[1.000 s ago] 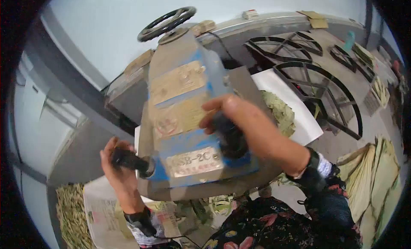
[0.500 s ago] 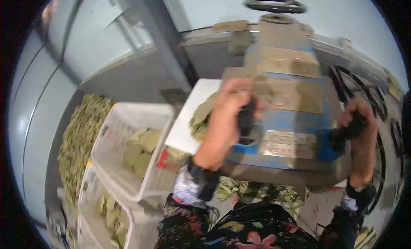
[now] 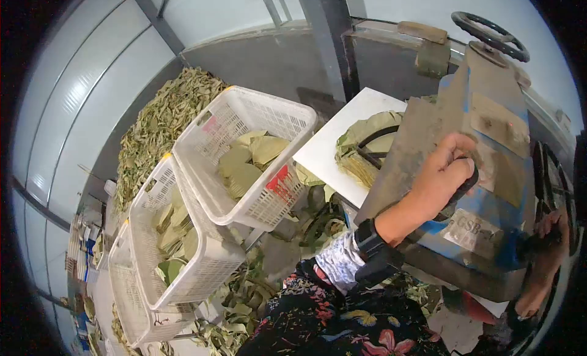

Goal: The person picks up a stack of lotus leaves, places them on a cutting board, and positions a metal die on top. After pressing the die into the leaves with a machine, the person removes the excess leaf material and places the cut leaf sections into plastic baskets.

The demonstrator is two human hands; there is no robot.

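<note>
A worn blue-and-brown press head (image 3: 422, 154) with a "GSB" plate fills the right side. My left hand (image 3: 441, 177) is wrapped round a black handle (image 3: 466, 180) on its top. At the dim right edge my right hand (image 3: 555, 224) is closed on a second dark handle, only partly visible. Beside the press head, a stack of green leaves (image 3: 370, 126) rests on a white board (image 3: 330, 139). A black ring-shaped cutter (image 3: 367, 151) sits on these leaves, partly hidden under the press head.
White plastic baskets (image 3: 189, 157) at left hold round-cut leaves (image 3: 244, 166). Behind them a large heap of dried leaves (image 3: 159, 123) leans against the wall. Leaf scraps (image 3: 241, 307) litter the floor. A black handwheel (image 3: 489, 35) tops the press, near a grey post (image 3: 330, 44).
My view has turned left, so the press now appears farther right and tilted. The black ring on the leaf stack has come into sight. Both hands stay on the handles.
</note>
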